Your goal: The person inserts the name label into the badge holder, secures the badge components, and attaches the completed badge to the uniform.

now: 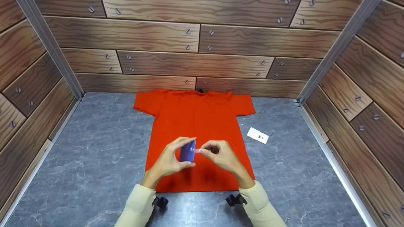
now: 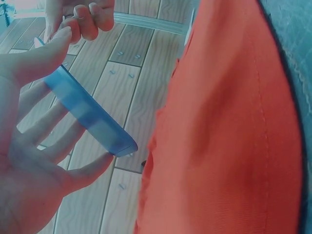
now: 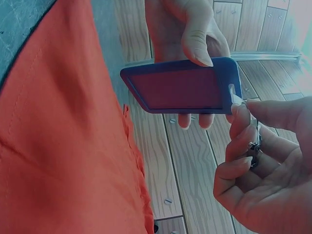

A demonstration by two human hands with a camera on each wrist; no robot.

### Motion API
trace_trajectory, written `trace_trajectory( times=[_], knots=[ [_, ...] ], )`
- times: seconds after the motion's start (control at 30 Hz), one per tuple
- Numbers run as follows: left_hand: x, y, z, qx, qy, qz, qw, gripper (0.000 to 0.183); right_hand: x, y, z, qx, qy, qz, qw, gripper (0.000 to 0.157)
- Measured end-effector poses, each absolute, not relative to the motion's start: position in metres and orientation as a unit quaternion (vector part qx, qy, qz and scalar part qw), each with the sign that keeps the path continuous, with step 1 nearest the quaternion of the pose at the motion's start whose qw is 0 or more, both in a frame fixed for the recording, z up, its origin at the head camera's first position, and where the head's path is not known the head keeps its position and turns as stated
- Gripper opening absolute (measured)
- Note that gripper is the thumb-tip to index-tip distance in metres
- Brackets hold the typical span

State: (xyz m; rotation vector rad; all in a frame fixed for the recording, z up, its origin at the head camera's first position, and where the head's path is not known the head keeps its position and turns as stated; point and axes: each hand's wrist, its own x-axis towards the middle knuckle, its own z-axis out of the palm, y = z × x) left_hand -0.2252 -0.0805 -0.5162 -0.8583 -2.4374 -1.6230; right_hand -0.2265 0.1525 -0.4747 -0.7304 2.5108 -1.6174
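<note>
My left hand (image 1: pixel 167 160) holds a blue ID badge holder (image 1: pixel 187 152) by its edges, between thumb and fingers, above the red T-shirt. In the right wrist view the holder's framed window (image 3: pixel 180 90) and the slot at one end show. My right hand (image 1: pixel 225 157) pinches a clear strap (image 1: pixel 198 150) at that slot. A metal clip (image 3: pixel 254 146) hangs against the curled fingers of this hand. Whether the strap passes through the slot, I cannot tell. In the left wrist view the holder (image 2: pixel 92 117) is seen edge-on, tilted.
A red T-shirt (image 1: pixel 195 119) lies spread flat on the grey marbled table (image 1: pixel 107 142). To its right lies a white card (image 1: pixel 258 135) with small dark marks. Wood-patterned walls (image 1: pixel 157 37) with metal corner strips enclose the back and sides.
</note>
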Motion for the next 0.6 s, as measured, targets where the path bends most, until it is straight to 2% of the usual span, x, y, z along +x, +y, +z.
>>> trace_trajectory(
  times=[0.3, 0.6],
  knots=[
    [-0.227, -0.081, -0.515, -0.281, -0.804, -0.522, 0.044, 0.078, -0.215, 0.147, -0.449, -0.236, 0.814, -0.529, 0.042, 0.01],
    [-0.226, -0.082, -0.519, -0.283, -0.806, -0.519, 0.038, 0.078, -0.228, 0.156, -0.476, -0.243, 0.814, -0.526, 0.049, 0.011]
  ],
)
